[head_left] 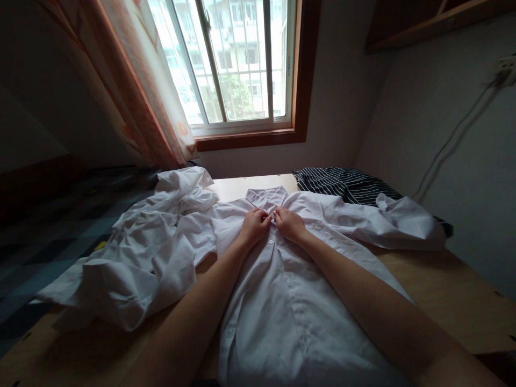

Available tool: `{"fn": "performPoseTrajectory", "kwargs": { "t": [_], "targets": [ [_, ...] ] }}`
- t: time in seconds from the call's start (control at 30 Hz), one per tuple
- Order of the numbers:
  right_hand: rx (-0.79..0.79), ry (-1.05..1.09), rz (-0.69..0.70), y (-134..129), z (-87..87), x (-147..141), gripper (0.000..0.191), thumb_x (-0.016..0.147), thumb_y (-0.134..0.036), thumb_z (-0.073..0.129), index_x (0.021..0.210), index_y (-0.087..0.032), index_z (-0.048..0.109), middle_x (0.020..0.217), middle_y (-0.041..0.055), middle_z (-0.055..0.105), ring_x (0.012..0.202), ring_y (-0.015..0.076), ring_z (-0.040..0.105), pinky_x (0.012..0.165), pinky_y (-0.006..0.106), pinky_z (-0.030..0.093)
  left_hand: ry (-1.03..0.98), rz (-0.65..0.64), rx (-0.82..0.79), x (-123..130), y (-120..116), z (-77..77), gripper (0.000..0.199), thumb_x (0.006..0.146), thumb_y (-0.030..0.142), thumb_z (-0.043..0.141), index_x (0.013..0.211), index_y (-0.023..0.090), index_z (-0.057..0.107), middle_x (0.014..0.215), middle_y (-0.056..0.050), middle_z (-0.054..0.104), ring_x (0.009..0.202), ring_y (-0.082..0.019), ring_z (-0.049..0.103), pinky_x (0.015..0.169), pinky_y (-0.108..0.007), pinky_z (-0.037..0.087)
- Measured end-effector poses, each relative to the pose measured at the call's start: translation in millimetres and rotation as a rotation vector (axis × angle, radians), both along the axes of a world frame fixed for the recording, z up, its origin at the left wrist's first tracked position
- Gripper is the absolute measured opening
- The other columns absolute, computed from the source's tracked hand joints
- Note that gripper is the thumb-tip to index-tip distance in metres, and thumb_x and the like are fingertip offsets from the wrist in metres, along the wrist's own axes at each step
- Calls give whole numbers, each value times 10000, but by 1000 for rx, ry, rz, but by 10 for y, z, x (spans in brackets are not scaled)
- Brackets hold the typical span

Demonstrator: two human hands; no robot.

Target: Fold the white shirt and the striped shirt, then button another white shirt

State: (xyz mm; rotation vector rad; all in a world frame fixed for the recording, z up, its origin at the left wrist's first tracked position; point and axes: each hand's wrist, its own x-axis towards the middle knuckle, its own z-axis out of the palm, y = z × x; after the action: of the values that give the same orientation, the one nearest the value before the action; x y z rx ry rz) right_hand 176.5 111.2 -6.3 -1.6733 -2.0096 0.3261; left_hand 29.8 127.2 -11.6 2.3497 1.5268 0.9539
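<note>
A white button-up shirt (322, 301) lies front side up, its collar (266, 195) towards the window and one sleeve (397, 223) stretched out to the right. Just below the collar, my left hand (256, 222) pinches the front edge of the shirt. Close beside it, my right hand (288, 222) is closed on the other side of the front opening. The fingertips of both hands nearly meet, and what lies between them is too small to make out. A pale button (271, 242) shows just under my hands. Further down, the front edges lie apart.
Crumpled white cloth (137, 252) is heaped on the left of the wooden table (451, 285). Black-and-white striped fabric (342, 181) lies at the back right. Behind are a barred window (237, 64) and an orange-patterned curtain (137, 80). A cable (447, 142) hangs along the right wall.
</note>
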Motion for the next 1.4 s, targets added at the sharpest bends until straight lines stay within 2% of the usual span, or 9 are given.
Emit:
{"fn": "performPoseTrajectory", "kwargs": {
  "t": [0.47,0.73,1.07,1.2,1.4],
  "targets": [
    [23,80,30,35,-30,56,265,953,-231,420,910,-198,680,952,77,722,832,203,624,661,269,353,-77,-55,-34,-41,37,-16,71,791,216,650,756,184,704,791,-25,660,817,-182,607,827,-308,484],
    [19,164,103,35,-23,115,223,948,-263,478,884,-183,676,891,60,710,799,184,614,670,257,368,-84,-45,-28,-54,48,-34,67,790,219,668,748,179,702,778,-26,657,806,-183,608,803,-297,478],
    [6,289,235,82,-73,211,87,878,-224,586,872,-172,655,842,31,693,762,162,603,704,248,415,-101,-15,-25,-46,27,-27,54,781,182,654,772,177,707,788,-22,667,827,-181,610,809,-289,477],
    [11,275,222,60,-61,196,84,880,-207,584,884,-171,660,859,36,700,774,159,608,714,245,421,-92,-12,-30,-49,23,-16,73,779,162,639,782,165,711,797,-29,673,827,-179,608,805,-287,470],
    [84,170,193,31,-56,150,118,877,-193,579,885,-164,694,853,46,699,768,163,598,717,260,416,-55,20,-28,-12,-12,7,168,857,202,567,742,162,683,775,-35,661,819,-181,603,807,-297,473]
  ]
}}
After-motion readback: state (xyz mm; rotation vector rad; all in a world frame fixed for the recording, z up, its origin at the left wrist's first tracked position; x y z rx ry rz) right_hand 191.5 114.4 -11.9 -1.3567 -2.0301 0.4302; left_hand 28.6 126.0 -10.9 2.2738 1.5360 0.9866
